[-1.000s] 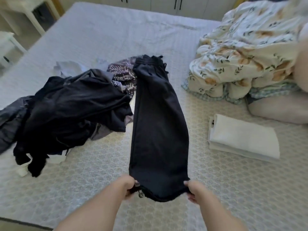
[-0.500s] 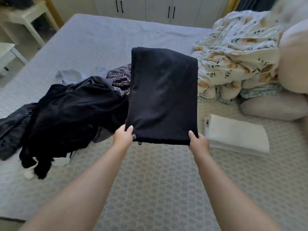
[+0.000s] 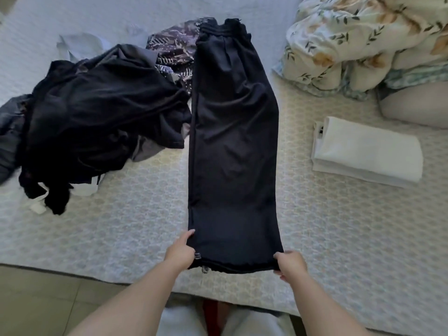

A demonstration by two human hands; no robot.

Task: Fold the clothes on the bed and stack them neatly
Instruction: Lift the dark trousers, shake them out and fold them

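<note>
1. Spreading wide under everything is the pale quilted bedcover (image 3: 339,238), and the long black trousers (image 3: 232,141) are lying full length down its middle, waistband at twelve o'clock, hems at six.
2. Half a second ago that leg end was lifted up and doubled over in the air; now it is stretched flat again, so the fold looks not yet made.
3. Left hand (image 3: 180,252) is pinching the left hem corner; right hand (image 3: 289,263) is gripping the right one.
4. At nine o'clock the heap of dark unfolded clothes (image 3: 97,122) is crowding the trousers' left edge.
5. At three o'clock the folded white cloth stack (image 3: 368,151) is waiting, well apart, with the floral duvet (image 3: 363,40) bunched at one o'clock.
</note>
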